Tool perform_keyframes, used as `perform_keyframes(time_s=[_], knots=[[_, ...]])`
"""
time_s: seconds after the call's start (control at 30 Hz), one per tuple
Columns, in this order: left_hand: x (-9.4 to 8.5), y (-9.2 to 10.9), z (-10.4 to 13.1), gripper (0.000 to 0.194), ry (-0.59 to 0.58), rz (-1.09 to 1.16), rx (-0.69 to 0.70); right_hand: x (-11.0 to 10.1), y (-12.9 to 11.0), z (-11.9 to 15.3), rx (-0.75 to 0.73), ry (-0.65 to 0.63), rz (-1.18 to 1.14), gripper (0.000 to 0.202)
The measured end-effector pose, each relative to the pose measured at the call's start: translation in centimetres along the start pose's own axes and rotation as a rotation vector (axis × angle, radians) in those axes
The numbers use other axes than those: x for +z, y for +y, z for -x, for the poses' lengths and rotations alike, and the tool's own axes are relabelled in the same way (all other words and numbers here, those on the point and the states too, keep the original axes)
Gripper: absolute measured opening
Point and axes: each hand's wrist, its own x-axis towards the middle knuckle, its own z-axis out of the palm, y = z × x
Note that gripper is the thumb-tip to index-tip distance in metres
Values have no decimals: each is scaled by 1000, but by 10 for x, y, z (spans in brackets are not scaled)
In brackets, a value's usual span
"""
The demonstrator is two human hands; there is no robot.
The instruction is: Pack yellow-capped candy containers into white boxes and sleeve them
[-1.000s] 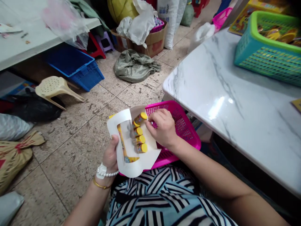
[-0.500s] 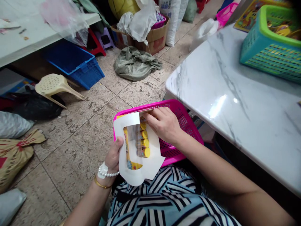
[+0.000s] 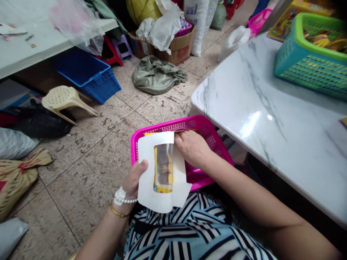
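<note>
A white cardboard window box [image 3: 146, 148] rests over the pink basket [image 3: 133, 144] on my lap. Through its clear window, blurred yellow-capped tubs [image 3: 170, 168] show against a yellow printed card. My left hand [image 3: 134, 177] grips the box's left side, thumb on the white face and fingers hidden behind it. At the upper right edge of the box, my right hand [image 3: 192, 146] is closed, with its fingertips partly hidden by the cardboard. A white flap sticks out at the lower right. Something yellow-brown lies in the basket behind my right hand.
A marble-patterned table [image 3: 244, 101] stands at my right, bearing a green and turquoise basket [image 3: 306, 65] of yellow items. On the floor ahead lie a grey-green sack [image 3: 157, 76], a blue crate [image 3: 100, 83] and a cream stool [image 3: 61, 97]. A white table [image 3: 32, 54] is at far left.
The white windowed panel has swung right, so the row of yellow-capped tubs that stood uncovered is now behind it. My right hand has shifted slightly right and down.
</note>
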Motion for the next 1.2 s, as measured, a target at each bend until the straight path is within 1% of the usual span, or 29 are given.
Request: perform_keyframes(time_s=[0.07, 0.13, 0.2, 0.27, 0.37, 0.43, 0.5, 0.57, 0.6, 0.67, 0.73, 0.77, 0.8, 0.9, 0.93, 0.97, 1.07, 1.1, 1.17, 1.2], knots=[[0, -1, 0, 62, -30, -5, 4, -7, 0, 6, -43, 43, 85, 24], [-1, -2, 0, 57, -69, 25, -10, -17, -4, 10, -51, 101, 155, 24], [-2, -2, 0, 52, -105, 67, 15, -25, -9, 14, -42, 149, 159, 26], [-3, -2, -1, 49, -123, 87, 65, -29, -13, 17, -81, 174, 128, 28], [-4, -1, 0, 47, -141, 59, 121, -27, -16, 20, -168, 184, 96, 28], [-6, 0, 1, 48, -149, 33, 129, -22, -13, 20, -178, 183, 90, 27], [-7, 0, 2, 50, -135, 13, 143, -19, -7, 20, -169, 161, 69, 28], [-6, -1, 2, 51, -126, 11, 130, -18, 0, 19, -168, 145, 17, 27], [-5, -1, 1, 51, -134, 23, 117, -19, 2, 19, -160, 162, -21, 26], [-2, -1, 1, 54, -172, 58, 85, -21, 4, 17, -128, 259, -103, 23], [3, 0, 0, 56, -208, 79, 79, -22, 1, 14, -108, 371, -142, 24], [5, 0, 0, 53, -214, 77, 79, -22, -2, 12, -111, 391, -143, 25], [7, 1, 0, 49, -215, 72, 77, -22, -5, 9, -121, 377, -141, 27], [7, 2, 0, 40, -202, 48, 76, -18, -10, 5, -129, 264, -189, 32], [5, 2, 0, 38, -196, 42, 90, -18, -8, 6, -116, 264, -230, 32], [3, 3, 0, 35, -186, 37, 113, -18, -6, 8, -99, 296, -271, 33], [-3, 8, -1, 31, -110, 42, 171, -22, 7, 20, -7, 468, -372, 38], [-3, 9, -2, 30, -88, 49, 179, -24, 11, 25, 26, 506, -400, 39], [-2, 12, -4, 30, -62, 49, 170, -26, 15, 31, 48, 526, -437, 39], [0, 12, -5, 29, -61, 39, 166, -27, 14, 33, 28, 515, -435, 38]])
